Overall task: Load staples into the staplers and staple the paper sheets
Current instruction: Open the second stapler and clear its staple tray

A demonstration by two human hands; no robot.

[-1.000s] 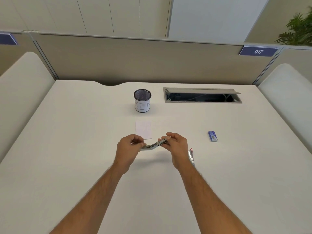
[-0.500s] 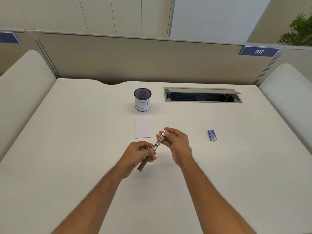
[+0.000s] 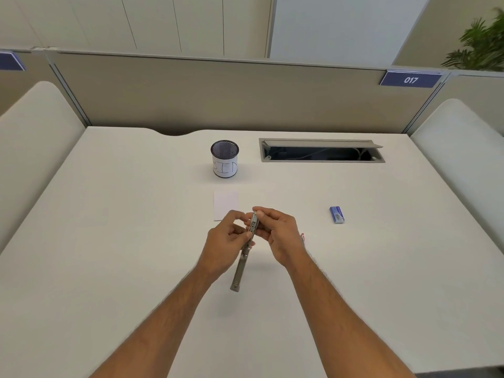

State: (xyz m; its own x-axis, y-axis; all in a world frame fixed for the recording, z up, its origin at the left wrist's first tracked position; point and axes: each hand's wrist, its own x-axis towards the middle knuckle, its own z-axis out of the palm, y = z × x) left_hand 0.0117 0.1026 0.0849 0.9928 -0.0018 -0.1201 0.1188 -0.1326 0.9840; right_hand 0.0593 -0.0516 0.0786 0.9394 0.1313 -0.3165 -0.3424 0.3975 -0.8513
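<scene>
Swung since earlier: stapler (image 3: 246, 252) now hangs unfolded, long arm pointing toward the person | left hand (image 3: 227, 241) pinches its middle | right hand (image 3: 278, 236) pinches its upper end | paper (image 3: 225, 205) just beyond the hands.

Bright, even, diffuse light leaves only faint soft shadows on the white matte desk (image 3: 109, 241), while wide-angle distortion bows the beige fabric partition (image 3: 218, 96) toward the edges and slight motion blur softens the left hand (image 3: 226, 241).
</scene>
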